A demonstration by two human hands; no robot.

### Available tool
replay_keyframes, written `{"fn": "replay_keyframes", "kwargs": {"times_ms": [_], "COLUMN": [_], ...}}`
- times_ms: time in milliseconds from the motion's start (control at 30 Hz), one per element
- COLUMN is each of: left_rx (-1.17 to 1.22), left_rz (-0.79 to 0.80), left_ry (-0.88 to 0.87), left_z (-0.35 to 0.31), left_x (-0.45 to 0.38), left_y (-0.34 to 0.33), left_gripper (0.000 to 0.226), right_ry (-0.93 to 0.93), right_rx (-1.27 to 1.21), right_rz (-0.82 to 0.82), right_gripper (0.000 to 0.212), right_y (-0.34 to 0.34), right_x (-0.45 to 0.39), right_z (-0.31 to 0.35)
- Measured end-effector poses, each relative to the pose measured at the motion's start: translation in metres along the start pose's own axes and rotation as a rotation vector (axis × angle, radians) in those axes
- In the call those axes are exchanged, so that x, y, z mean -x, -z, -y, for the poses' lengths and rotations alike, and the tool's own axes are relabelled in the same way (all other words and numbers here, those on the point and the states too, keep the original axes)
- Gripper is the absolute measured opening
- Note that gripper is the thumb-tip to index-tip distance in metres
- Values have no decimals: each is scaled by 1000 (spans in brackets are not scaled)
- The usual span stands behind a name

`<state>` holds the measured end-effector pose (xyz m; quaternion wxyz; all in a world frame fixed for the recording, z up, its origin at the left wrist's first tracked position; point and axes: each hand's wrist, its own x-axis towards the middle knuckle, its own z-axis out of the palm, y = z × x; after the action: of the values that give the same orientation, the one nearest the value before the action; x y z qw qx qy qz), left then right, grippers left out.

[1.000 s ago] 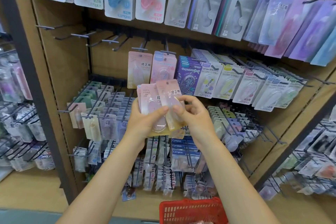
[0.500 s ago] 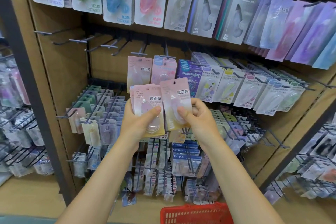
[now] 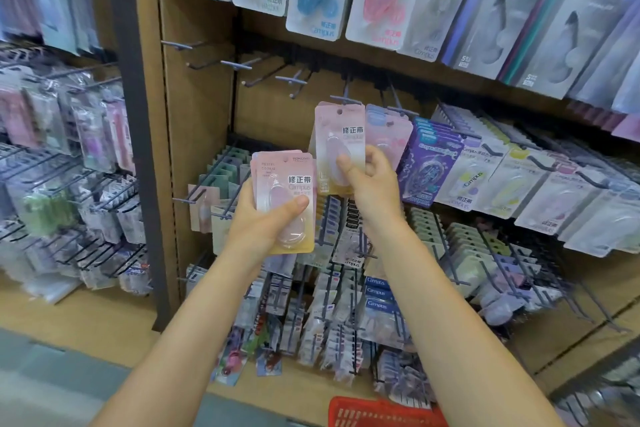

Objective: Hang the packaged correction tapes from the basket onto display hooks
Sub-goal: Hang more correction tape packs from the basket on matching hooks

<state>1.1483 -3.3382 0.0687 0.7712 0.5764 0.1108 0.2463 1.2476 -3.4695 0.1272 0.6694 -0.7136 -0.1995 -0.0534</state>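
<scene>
Left hand (image 3: 258,224): fingers curled round a small stack of pink-to-yellow carded correction tape packs (image 3: 284,198), thumb across the front blister.
Right hand (image 3: 369,180): pinches a single pink-to-yellow correction tape pack (image 3: 337,139), raised so its top hole meets a grey metal display hook (image 3: 343,99).
Red plastic basket (image 3: 381,414): bottom edge, below both forearms.

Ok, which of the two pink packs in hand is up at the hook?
The pack in the right hand, the pink correction tape: its top hole is raised to the hook. The left hand holds its stack lower.
</scene>
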Motion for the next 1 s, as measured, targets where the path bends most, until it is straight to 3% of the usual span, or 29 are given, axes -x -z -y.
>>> {"fn": "replay_keyframes", "kwargs": {"times_ms": [300, 400, 533, 767, 833, 933, 1000], "left_rx": [24, 40, 51, 58, 52, 8, -9], "left_rz": [1, -1, 4, -21, -35, -47, -38], "left_ry": [10, 35, 54, 61, 67, 72, 83], "left_z": [4, 12, 18, 21, 24, 32, 35], "left_x": [-3, 1, 4, 8, 9, 12, 14], "left_y": [4, 5, 5, 17, 20, 19, 13], "left_gripper": [68, 59, 57, 78, 72, 66, 68], "right_ry": [-18, -27, -145, -324, -331, -247, -230], "right_rx": [18, 32, 60, 229, 230, 201, 181], "right_rz": [-79, -95, -109, -140, -150, 140, 341], "right_gripper": [23, 25, 28, 55, 50, 28, 26], "right_y": [-4, -6, -11, -7, -3, 0, 0], "right_x": [-5, -7, -15, 15, 36, 64, 74], "right_z": [-7, -10, -7, -34, -43, -40, -37]}}
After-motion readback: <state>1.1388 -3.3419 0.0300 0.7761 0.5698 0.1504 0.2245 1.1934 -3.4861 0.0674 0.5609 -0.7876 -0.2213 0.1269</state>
